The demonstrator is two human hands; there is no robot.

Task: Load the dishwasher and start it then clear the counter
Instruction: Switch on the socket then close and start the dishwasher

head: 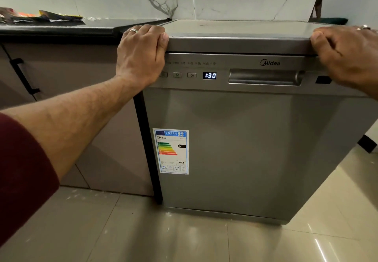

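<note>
Two hands grip the top front corners of the dishwasher (235, 139), which fills the centre of the frame with its door closed. The left hand (141, 55) curls over the top left corner, thumb on the front edge. The right hand (347, 55), at the right edge of the frame, wraps the opposite corner; its outer fingers appear cut off by the frame. The display (209, 75) reads 1:30. The counter (57, 30) at upper left carries crumpled wrappers (41, 16).
</note>
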